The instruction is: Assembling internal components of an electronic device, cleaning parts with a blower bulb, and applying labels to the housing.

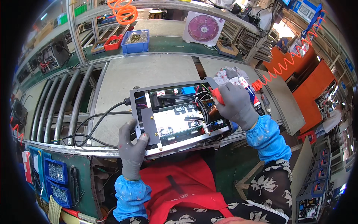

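An open metal case (179, 143) full of electronics lies on the bench in front of me. Inside are a large pale heat-sink plate (167, 121), circuit boards, black cables and a blue component (188, 90). My left hand (132, 149), in a grey glove, grips the near left corner of the case beside a dark flat panel (150, 127). Over the far right corner, my gloved right hand (236, 104) is closed around a red object (217, 96). Its kind is mostly hidden by the fingers. A black power cable (108, 112) runs from the left side of the case.
Metal rollers (61, 104) lie to the left. Beyond the bench stand a blue bin (135, 46) of small parts, a red bin (113, 43) and a fan (204, 28). Rags (229, 74) and a tube (250, 91) lie at the right, near an orange coiled hose (285, 63). Blue screw trays (56, 171) sit at the lower left.
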The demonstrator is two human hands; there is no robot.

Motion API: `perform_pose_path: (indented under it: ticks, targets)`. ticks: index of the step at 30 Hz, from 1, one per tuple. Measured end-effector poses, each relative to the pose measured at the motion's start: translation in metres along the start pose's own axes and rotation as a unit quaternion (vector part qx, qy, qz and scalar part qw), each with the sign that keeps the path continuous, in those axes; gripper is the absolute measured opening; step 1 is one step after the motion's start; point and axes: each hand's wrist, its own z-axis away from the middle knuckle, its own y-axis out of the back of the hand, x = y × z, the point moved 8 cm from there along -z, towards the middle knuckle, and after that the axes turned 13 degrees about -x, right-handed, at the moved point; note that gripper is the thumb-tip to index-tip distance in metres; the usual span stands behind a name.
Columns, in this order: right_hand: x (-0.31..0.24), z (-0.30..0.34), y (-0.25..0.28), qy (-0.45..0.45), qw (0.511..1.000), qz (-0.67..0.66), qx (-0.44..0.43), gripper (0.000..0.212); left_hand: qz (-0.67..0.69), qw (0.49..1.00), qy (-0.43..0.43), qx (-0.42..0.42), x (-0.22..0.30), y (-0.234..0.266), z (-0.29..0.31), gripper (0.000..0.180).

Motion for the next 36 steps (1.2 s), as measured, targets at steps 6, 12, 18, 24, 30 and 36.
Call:
perform_pose_path:
  ticks: [6,12,18,24,30,36]
  targets:
    - [0.023,0.02,0.022,-0.043,0.995,-0.057,0.075,0.03,0.005,1.0,-0.003,-0.003,0.003,-0.002,0.0,0.052]
    - [0.069,0.031,0.03,-0.166,0.952,-0.248,0.064,0.034,-0.028,1.0,-0.011,-0.001,0.005,0.002,0.008,0.052]
    - [0.095,0.022,0.009,-0.204,0.933,-0.296,-0.003,0.036,-0.009,1.0,0.027,0.007,0.002,0.001,0.01,0.054]
    - [0.096,0.013,0.004,-0.203,0.935,-0.29,-0.025,0.037,-0.019,0.999,0.029,0.007,0.005,0.002,0.009,0.054]
    - [0.089,0.004,0.009,-0.174,0.946,-0.271,-0.033,0.034,-0.01,0.999,0.041,0.005,0.007,0.001,0.008,0.054]
    - [0.085,0.0,0.014,-0.143,0.962,-0.232,-0.03,0.031,-0.011,0.999,0.031,0.003,0.006,0.001,0.008,0.055]
